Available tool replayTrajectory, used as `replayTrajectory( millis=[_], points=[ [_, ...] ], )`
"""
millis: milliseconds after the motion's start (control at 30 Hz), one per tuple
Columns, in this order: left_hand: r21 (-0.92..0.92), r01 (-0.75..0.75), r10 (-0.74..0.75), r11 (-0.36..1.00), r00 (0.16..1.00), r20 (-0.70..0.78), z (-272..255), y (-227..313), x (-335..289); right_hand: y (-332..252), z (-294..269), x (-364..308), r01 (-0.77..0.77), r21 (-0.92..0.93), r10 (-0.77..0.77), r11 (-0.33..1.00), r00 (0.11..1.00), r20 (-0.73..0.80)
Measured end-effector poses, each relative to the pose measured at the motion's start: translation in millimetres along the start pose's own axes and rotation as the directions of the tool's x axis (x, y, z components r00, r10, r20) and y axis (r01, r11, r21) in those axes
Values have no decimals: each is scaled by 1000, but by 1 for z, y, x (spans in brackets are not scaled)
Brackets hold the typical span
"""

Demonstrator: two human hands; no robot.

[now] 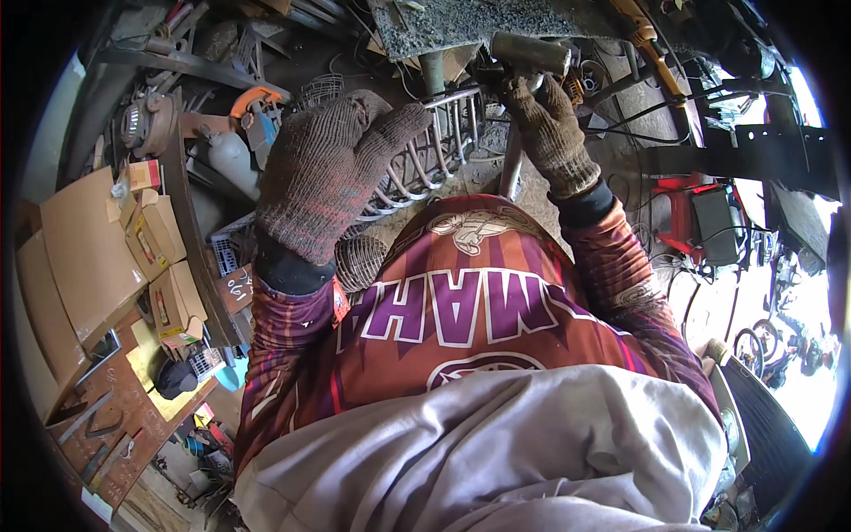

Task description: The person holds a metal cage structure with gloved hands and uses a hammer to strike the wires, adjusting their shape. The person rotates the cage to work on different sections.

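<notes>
Beyond the rod rack point(415, 167), which serves as the reference here, spreads the largest thing: a workbench top point(479, 22), dark grey, its surface rough and crumbly with grit. Well to the rack's left stands a big box point(93, 257) of smooth brown cardboard, its flaps open. The rack itself is bare metal, ladder-like, with round, curved rods set in a row; it lies between the two hands, just short of the bench. To its left is a pale, round-shouldered vessel point(232, 160). Near its lower end sits a domed cage point(361, 262) of thin wire. The left hand point(328, 168), in a coarse knitted glove, curls over the rack's left side; I cannot tell whether it grasps the metal. Right of the rack, the right hand point(554, 133), gloved alike, clenches a hammer point(532, 53) close below its thick, dull cylindrical head.
</notes>
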State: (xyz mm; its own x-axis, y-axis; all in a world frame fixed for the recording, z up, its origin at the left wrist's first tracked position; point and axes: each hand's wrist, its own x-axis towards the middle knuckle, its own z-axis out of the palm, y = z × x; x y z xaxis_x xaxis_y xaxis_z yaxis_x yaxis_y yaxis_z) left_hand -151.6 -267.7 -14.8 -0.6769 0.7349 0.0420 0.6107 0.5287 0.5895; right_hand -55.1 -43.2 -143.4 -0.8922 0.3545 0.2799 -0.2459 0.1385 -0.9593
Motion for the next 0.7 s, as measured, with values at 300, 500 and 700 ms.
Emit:
replayTrajectory(
  millis=[300, 500, 700],
  points=[
    [61, -60, 60, 996, 998, -7, -3, 4, -3, -2, 13, 1, -24, 43, 21, 999, 998, 62],
    [59, -79, 76, 995, 996, 50, -7, 6, -7, -7, 17, 1, -208, 72, 206, 975, 978, 43],
    [112, -49, 50, 992, 999, 1, -4, 6, -9, -8, 21, 4, -87, 52, 87, 995, 996, -6]
  ],
)
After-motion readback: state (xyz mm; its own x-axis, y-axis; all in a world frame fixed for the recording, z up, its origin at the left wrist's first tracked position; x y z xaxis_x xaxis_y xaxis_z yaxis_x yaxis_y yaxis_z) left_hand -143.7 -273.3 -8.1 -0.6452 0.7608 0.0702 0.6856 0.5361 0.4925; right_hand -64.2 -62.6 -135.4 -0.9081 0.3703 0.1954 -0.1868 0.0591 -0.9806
